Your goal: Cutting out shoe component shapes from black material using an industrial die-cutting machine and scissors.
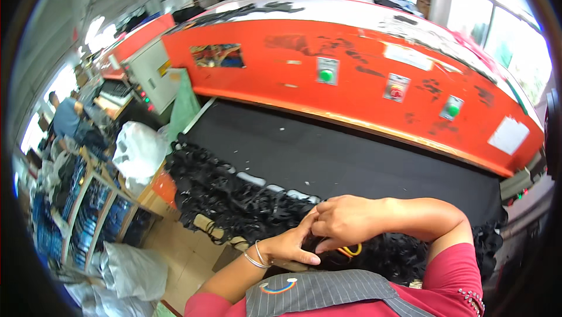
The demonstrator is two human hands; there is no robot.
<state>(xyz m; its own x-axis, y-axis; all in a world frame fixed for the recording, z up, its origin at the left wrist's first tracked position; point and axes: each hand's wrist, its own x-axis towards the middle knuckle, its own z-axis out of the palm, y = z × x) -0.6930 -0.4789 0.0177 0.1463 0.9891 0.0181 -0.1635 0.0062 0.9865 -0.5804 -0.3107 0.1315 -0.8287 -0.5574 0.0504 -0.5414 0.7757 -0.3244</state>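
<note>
Seemingly to steady each other, left hand (291,244) and right hand (346,220) meet half-curled at the black pile (225,191), with anything gripped hidden.

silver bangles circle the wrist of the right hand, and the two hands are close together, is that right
Not quite: the silver bangles circle the wrist of the left hand, not the right hand, as the head view shows. The two hands are indeed close together.
</note>
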